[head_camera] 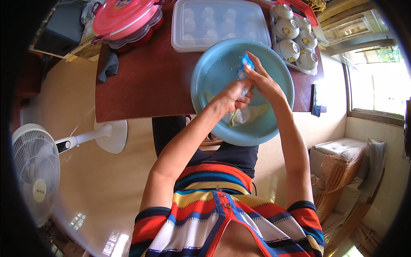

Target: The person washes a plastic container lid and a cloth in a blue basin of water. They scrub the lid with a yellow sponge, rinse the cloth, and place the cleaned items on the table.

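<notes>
Over a light blue plastic basin, both hands grip a wet white-and-blue cloth. My left hand is closed in a fist around its lower part. Just above, my right hand pinches the bright blue end between thumb and fingers. Much of this cloth is hidden inside the hands. Below them in the basin lies a white, yellow-edged piece of fabric, partly covered by my left hand. The basin sits at the table's front edge and juts out over my lap.
On the brown table are a lidded translucent plastic box, a tray of upturned bowls, a pink lidded pot, a dark grey cloth and a smartphone. A standing fan is on the left.
</notes>
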A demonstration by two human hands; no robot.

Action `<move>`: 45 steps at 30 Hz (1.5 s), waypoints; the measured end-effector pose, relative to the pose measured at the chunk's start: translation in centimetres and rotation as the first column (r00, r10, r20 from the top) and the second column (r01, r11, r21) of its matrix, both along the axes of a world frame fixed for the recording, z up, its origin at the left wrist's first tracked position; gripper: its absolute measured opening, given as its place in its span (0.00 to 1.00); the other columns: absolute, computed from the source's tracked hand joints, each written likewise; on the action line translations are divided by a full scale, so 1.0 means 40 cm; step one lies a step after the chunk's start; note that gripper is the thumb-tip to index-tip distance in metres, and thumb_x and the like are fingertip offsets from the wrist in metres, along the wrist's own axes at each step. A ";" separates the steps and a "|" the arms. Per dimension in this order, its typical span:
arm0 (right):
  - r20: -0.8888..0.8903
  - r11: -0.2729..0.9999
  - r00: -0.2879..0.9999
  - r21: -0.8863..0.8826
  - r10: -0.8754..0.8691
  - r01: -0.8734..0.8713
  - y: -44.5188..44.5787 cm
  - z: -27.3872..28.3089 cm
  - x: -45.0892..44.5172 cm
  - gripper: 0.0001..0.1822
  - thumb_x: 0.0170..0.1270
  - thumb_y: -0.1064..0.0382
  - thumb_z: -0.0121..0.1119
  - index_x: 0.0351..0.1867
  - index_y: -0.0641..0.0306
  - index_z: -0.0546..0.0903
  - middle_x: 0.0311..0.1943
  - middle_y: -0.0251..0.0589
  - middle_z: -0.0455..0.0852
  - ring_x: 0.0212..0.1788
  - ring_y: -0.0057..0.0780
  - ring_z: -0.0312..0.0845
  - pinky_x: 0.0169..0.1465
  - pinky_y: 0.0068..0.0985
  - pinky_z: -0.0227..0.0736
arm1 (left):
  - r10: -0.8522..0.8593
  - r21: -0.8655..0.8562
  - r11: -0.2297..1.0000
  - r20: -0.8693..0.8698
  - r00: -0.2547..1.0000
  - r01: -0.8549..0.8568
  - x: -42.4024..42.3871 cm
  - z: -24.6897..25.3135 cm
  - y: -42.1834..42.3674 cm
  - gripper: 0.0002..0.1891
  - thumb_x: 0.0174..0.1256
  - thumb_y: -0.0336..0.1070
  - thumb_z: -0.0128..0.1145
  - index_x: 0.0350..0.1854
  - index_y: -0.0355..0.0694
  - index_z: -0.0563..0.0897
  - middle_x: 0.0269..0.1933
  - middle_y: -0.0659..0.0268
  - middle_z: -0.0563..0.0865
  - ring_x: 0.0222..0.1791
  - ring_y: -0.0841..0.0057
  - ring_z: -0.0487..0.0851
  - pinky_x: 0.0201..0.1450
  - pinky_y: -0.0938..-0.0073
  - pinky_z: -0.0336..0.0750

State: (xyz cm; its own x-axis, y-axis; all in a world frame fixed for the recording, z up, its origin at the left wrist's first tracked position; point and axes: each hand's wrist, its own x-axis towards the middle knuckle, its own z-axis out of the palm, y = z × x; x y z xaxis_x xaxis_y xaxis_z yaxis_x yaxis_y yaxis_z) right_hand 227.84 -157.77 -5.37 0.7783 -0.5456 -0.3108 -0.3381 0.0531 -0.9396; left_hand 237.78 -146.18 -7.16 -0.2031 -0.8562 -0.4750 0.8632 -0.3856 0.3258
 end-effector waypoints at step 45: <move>-0.099 0.979 0.985 -0.163 -0.141 0.123 0.045 0.088 -0.038 0.49 0.53 0.39 0.69 0.69 0.64 0.61 0.56 0.60 0.75 0.58 0.38 0.74 0.60 0.31 0.68 | 0.182 -0.210 0.974 0.946 0.269 0.079 -0.026 0.021 0.010 0.21 0.53 0.36 0.68 0.48 0.36 0.79 0.40 0.63 0.83 0.41 0.75 0.82 0.43 0.75 0.75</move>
